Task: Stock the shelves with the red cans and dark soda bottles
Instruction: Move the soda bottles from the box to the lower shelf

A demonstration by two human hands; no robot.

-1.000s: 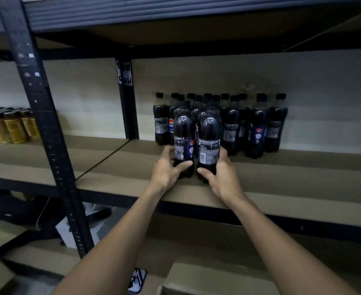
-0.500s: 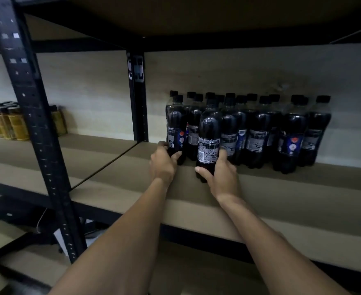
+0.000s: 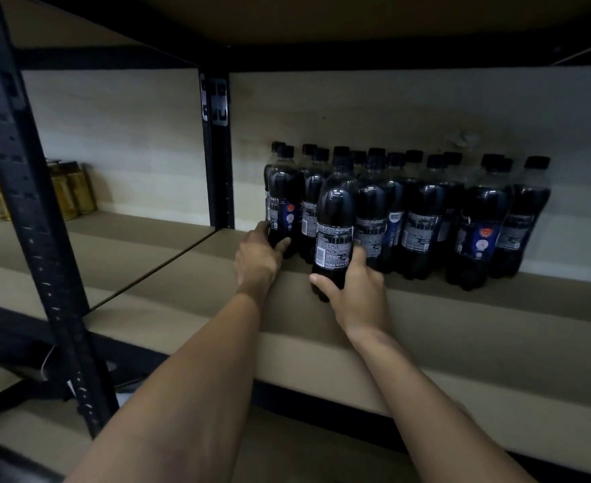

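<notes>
Since a second ago both bottles have travelled from the shelf's front edge back toward the pack, and the camera has drawn closer. The one in the left hand is now in line with the rest, while the other still stands a little forward.

At the far left a black front upright [image 3: 25, 203] crosses the view and covers part of a cluster of amber containers [image 3: 74, 190] at the back of the neighbouring bay. They are dim and partly cut off, so what they are cannot be told. A black rear post [image 3: 219, 162] divides the two bays.

Just right of it, the left hand [image 3: 257, 254] grips the base of the leftmost bottle [image 3: 283, 200]. Its thumb curls across the front and its fingers pass behind, out of sight. That bottle stands upright at the left end of the pack, near the back of the shelf board [image 3: 496, 325].

The right hand [image 3: 356, 291] wraps the lower part of the front bottle [image 3: 335, 221], thumb across the near side and fingers hidden round the right side. This bottle is upright, just in front of the row and touching or nearly touching it.

Further right the dark soda bottles [image 3: 423, 217] stand packed in at least two rows against the back wall. The rear ones show only their caps, and the labels are too blurred to read. No red cans are in view.
</notes>
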